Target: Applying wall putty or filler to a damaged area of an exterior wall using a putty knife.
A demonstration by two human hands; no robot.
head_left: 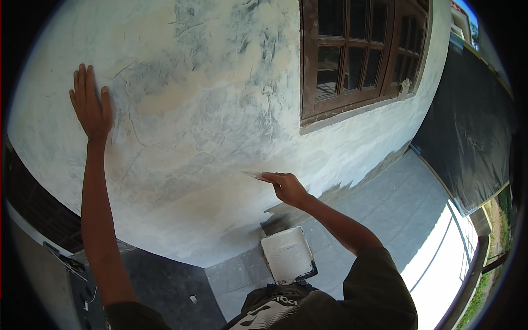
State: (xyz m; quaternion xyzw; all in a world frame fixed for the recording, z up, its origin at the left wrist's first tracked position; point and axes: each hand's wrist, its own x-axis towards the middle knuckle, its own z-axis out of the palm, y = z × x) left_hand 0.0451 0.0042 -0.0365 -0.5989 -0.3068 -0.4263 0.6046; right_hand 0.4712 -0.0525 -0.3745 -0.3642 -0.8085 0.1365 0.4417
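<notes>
My left hand (pixel 91 107) lies flat against the patchy white-and-grey wall (pixel 181 126), fingers stretched upward and arm extended. Lower down and to the right, my right hand (pixel 287 188) pinches a scraper (pixel 252 174), whose thin blade points left and lies at the wall surface. Whether the blade presses on the wall cannot be made out, and its handle is mostly hidden in my fingers. A crack runs down the wall just right of my left hand. Below my right hand, a tray (pixel 289 254) coated with white paste stands on the floor.
A brown wooden window (pixel 363 55) with glass panes is set in the wall at upper right. Grey tiles (pixel 379 198) cover the floor, with a sunlit strip at right. Black sheeting (pixel 467 121) hangs on the far right. A dark mat-like surface (pixel 159 286) lies at lower left.
</notes>
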